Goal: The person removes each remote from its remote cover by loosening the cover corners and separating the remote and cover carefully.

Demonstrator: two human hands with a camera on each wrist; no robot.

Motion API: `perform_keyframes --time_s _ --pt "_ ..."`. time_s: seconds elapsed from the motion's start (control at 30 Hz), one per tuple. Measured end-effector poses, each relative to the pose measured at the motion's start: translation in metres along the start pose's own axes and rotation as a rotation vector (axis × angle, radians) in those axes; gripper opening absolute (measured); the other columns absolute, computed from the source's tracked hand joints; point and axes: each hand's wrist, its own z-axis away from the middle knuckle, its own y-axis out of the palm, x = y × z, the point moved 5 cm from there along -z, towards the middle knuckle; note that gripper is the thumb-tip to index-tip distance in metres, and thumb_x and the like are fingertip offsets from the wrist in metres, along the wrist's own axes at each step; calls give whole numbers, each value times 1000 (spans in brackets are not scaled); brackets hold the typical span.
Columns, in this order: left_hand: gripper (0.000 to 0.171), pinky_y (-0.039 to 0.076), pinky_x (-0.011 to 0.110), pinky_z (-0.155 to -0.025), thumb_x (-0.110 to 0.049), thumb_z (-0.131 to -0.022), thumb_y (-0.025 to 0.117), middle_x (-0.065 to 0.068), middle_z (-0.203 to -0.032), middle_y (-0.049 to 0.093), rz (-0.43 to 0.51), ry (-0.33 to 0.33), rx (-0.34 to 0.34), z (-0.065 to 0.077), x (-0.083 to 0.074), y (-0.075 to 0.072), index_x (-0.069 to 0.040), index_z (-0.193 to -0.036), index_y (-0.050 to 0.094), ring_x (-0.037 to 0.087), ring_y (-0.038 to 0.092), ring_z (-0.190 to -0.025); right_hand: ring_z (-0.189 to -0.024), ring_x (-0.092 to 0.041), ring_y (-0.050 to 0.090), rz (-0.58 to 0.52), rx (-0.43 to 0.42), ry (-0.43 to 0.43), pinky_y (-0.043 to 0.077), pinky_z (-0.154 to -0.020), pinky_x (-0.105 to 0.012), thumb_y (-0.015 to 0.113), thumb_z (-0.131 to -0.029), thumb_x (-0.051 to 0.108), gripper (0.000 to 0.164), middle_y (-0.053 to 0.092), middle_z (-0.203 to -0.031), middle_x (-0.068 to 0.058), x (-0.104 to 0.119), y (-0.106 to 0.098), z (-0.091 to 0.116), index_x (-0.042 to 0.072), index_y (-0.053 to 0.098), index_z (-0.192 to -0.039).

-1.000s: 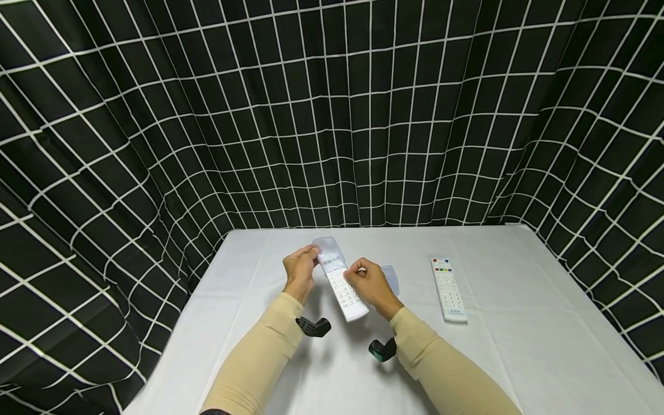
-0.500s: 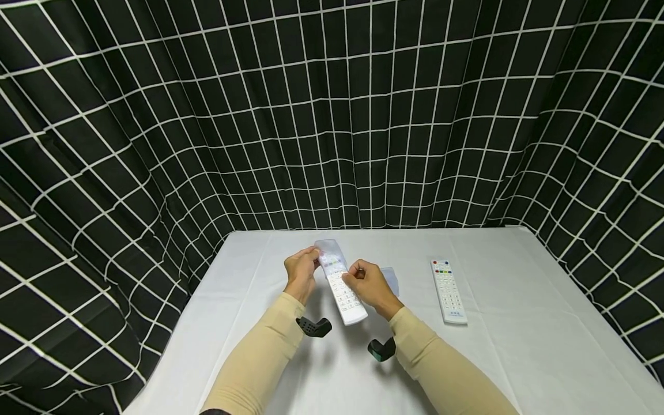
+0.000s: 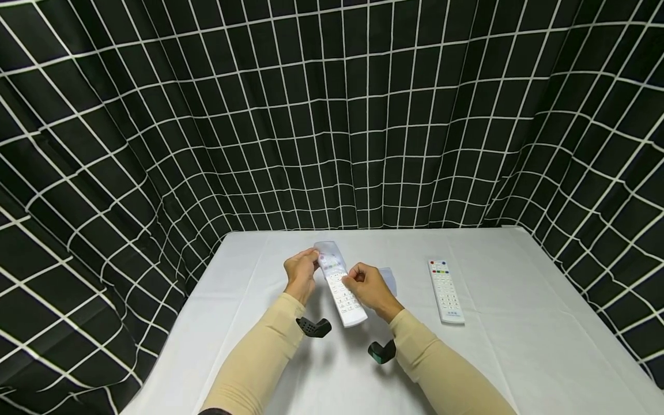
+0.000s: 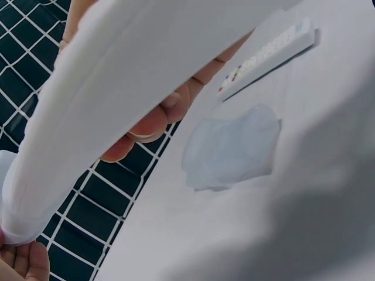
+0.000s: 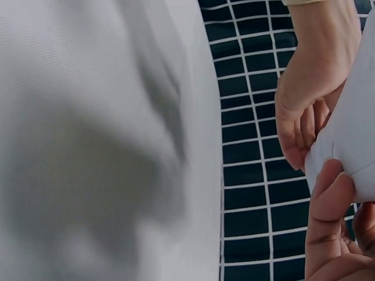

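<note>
A white remote control (image 3: pixel 346 302) is held above the table, tilted, its keypad facing up. Over its far half lies a translucent plastic sleeve (image 3: pixel 329 255), with the coloured buttons showing faintly through. My left hand (image 3: pixel 300 272) pinches the sleeved far end from the left side. With curled thumb and fingers, my right hand (image 3: pixel 370 288) pinches the right edge near the sleeve's mouth. The left wrist view shows the remote's smooth underside (image 4: pixel 117 76) and the right fingertips (image 4: pixel 153 122) below its edge. Whether the right fingers grip sleeve, remote or both, I cannot tell.
A second white remote (image 3: pixel 446 293) lies on the white-covered table (image 3: pixel 519 346) to the right. Another translucent sleeve (image 4: pixel 234 149) lies flat on the cloth, partly behind my right hand in the head view. A black gridded curtain (image 3: pixel 353 115) surrounds the table.
The held remote has shifted very slightly toward me. Both hands keep nearly the same hold, and the second remote stays on the table.
</note>
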Motion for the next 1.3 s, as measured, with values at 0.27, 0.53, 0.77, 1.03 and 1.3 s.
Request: perform_keyframes --time_s 0.27,0.53,0.77,1.03,1.3 --pt "23 54 31 -75 12 -83 63 26 -103 60 0 6 -14 1 -5 1 19 -106 63 21 63 -77 -60 -13 48 -16 9 5 40 -53 -22 63 -88 -6 13 53 -67 -6 1 1 1 -7 54 -80" --pt "22 53 35 -79 12 -83 64 23 -100 61 -18 4 -38 -2 -12 -4 18 -105 64 20 63 -75 -59 -12 48 0 25 6 39 -52 -22 64 -88 -5 13 53 -66 -6 3 2 4 -7 54 -79" --pt "23 53 34 -79 12 -83 64 21 -96 61 14 7 -34 -7 -15 -3 17 -105 65 19 63 -73 -60 -13 49 2 14 -5 40 -53 -22 64 -88 -6 13 54 -67 -7 8 2 6 -6 54 -79" --pt "23 55 28 -71 11 -84 63 20 -96 60 24 -4 -46 -10 -14 -4 17 -107 64 20 62 -74 -59 -13 49 13 26 6 40 -52 -22 63 -88 -6 13 54 -67 -7 10 2 7 -6 54 -79" --pt "24 54 32 -58 6 -86 63 15 -86 63 11 -90 -21 -11 -15 -3 9 -110 65 19 63 -63 -60 -13 50 4 40 -4 40 -53 -22 63 -88 -7 12 55 -68 -9 11 1 5 -8 54 -80"
